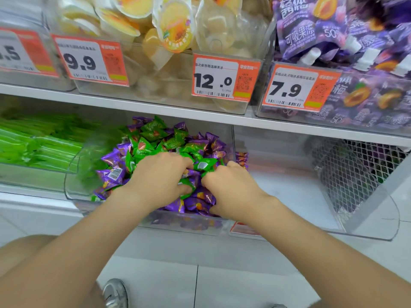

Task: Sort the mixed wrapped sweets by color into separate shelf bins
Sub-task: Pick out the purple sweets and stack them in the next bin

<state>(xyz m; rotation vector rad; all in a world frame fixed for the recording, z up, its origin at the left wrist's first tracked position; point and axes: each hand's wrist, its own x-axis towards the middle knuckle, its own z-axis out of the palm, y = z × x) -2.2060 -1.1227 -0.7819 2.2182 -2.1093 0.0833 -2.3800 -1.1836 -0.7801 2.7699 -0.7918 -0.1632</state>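
A clear plastic bin (73, 190) on the lower shelf holds a heap of mixed sweets, green-wrapped ones (153, 134) mostly at the back and purple-wrapped ones (111, 174) at the left and front. Both hands are down in the heap. My left hand (159, 176) has its fingers curled round several green sweets. My right hand (229, 187) pinches a green sweet (203, 165) where the two hands meet. To the right stands a clear bin (367, 234) whose floor shows bare white.
A bin of long green packets (37, 143) sits left of the mixed bin. A wire mesh basket (355, 172) stands at the far right. The upper shelf carries jelly cups (173, 32), purple pouches (333, 36) and price tags. White floor tiles and a shoe (115, 294) lie below.
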